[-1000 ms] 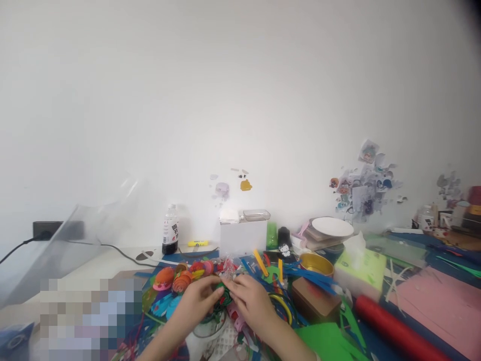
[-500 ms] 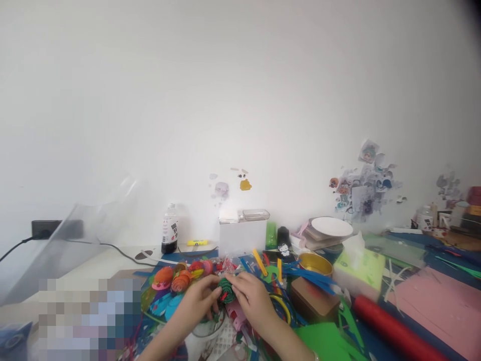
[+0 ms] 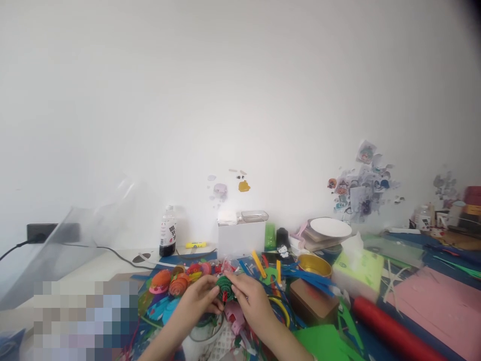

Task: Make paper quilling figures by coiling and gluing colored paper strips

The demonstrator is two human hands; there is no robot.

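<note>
Between my two hands is a small dark green ridged piece (image 3: 224, 284) with a bit of red (image 3: 225, 296) at its lower front; its exact kind I cannot make out. My left hand (image 3: 203, 296) pinches it from the left with thumb and fingers. From the right, the fingers of my right hand (image 3: 251, 297) close on its other side. Just below it lies a pink tool (image 3: 235, 318), perhaps a glue gun, partly behind my right hand. Orange rolled pieces (image 3: 179, 284) and light blue petal-like pieces (image 3: 171, 311) lie left of my left hand.
A dark bottle (image 3: 168, 233) and a white box (image 3: 241, 239) stand by the wall. Right of my hands are a brown box (image 3: 313, 299), a gold tin (image 3: 314, 264), a tissue pack (image 3: 358, 271), a red roll (image 3: 398, 328) and green sheets (image 3: 323, 342). Coloured strips litter the table.
The green piece has turned slightly between my fingers, so its red bit now shows more upright at the front. Both hands keep hold of it. The view has shifted slightly.
</note>
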